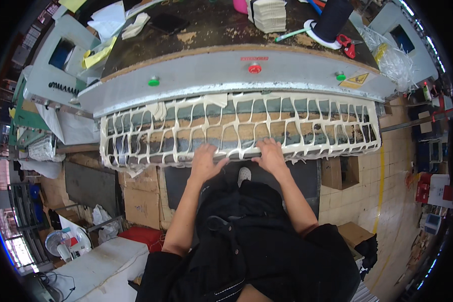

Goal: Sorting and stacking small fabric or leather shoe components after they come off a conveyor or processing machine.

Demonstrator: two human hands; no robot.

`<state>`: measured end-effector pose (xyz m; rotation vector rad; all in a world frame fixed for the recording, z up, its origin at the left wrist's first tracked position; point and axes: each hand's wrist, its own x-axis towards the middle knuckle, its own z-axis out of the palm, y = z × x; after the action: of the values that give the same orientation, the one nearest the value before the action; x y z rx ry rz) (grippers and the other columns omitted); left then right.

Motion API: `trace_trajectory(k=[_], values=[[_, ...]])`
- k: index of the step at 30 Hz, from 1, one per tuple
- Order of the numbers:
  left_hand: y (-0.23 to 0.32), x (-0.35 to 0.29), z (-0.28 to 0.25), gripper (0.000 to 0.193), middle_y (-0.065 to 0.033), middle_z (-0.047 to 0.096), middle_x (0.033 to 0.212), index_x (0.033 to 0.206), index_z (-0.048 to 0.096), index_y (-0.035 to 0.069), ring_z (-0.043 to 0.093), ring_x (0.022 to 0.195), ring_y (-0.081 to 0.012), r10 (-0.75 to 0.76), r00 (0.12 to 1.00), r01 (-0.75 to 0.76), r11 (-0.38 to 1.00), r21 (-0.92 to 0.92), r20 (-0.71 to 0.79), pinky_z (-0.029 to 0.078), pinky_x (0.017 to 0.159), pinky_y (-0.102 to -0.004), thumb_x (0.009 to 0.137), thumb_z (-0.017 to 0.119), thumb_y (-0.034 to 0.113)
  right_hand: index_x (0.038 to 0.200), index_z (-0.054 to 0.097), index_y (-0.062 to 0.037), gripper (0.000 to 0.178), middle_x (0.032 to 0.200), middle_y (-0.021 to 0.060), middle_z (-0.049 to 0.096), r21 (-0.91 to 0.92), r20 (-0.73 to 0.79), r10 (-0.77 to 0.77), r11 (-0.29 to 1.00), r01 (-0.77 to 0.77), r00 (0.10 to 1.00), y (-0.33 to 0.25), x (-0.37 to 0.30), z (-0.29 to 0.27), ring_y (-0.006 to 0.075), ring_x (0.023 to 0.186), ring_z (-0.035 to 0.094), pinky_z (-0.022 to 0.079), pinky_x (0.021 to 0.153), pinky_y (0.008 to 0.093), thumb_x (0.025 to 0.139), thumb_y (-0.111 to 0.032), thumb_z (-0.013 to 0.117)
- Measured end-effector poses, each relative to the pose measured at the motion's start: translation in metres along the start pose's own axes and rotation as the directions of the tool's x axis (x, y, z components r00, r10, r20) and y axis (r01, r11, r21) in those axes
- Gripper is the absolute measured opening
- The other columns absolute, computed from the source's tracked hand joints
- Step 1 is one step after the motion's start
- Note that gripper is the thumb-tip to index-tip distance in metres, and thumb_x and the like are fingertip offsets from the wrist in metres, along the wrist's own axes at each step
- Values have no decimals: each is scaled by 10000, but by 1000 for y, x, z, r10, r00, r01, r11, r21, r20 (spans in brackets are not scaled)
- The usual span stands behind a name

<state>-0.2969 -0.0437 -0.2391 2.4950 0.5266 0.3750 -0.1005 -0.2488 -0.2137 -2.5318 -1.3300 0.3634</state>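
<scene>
A cream sheet (231, 124), cut through with several rows of openings so that only a web of strips is left, lies across the long press bed (186, 134). At its near edge, my left hand (205, 161) rests with fingertips on the strips, its thumb stretched out to the right. My right hand (271, 156) lies a short way to the right on the same edge, fingers forward and thumb pointing left. Neither hand visibly lifts anything. Loose cream scraps (158, 110) sit on the sheet at the far left.
Above the bed runs a grey beam (201, 75) with green buttons (154, 81) and a red button (255, 68). On top stand a stack of cream pieces (268, 16), a black thread cone (333, 21) and red scissors (346, 45). A cardboard box (340, 172) sits below right.
</scene>
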Motion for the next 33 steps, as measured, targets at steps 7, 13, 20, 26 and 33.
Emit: trace_trajectory(k=[7,13,20,26,33], values=[[2,15,3,570,-184,711,1034,983,748,-5,661,1047,-399,-55,997,58,997,48,-61,477,910,-505,848,844,540,1126,711,-60,509,1145,136,678,-5,-95,-35,999,34,995,3,6,3,351,1175,615,450,977,487,752,-301,957],[-6,19,5,556,-160,740,938,848,762,19,688,976,-372,-34,998,35,999,5,-59,464,908,-477,834,848,568,1049,728,-60,498,1114,130,709,-17,-14,-42,999,42,999,6,8,-2,352,1155,646,453,1008,484,731,-358,970],[-9,49,-5,347,-97,702,667,764,743,53,644,543,-284,-263,949,304,909,-286,174,521,711,-419,855,893,352,1204,746,-45,575,1094,143,757,279,91,193,937,-211,977,77,123,-54,336,909,742,587,801,455,825,-446,909],[2,99,1,227,-67,690,635,798,745,54,647,521,-228,-286,958,267,868,-419,18,517,667,-363,909,839,229,1494,572,-81,794,1292,321,608,-20,-84,323,945,-326,943,77,244,-61,475,1027,725,603,928,508,850,-433,876],[-12,112,13,156,-57,662,642,860,757,42,611,532,-156,-290,956,243,852,-463,-33,477,556,-317,925,847,151,1463,584,-70,820,1218,306,617,58,-53,261,965,-258,964,91,251,-44,484,1001,733,621,914,520,810,-478,869]])
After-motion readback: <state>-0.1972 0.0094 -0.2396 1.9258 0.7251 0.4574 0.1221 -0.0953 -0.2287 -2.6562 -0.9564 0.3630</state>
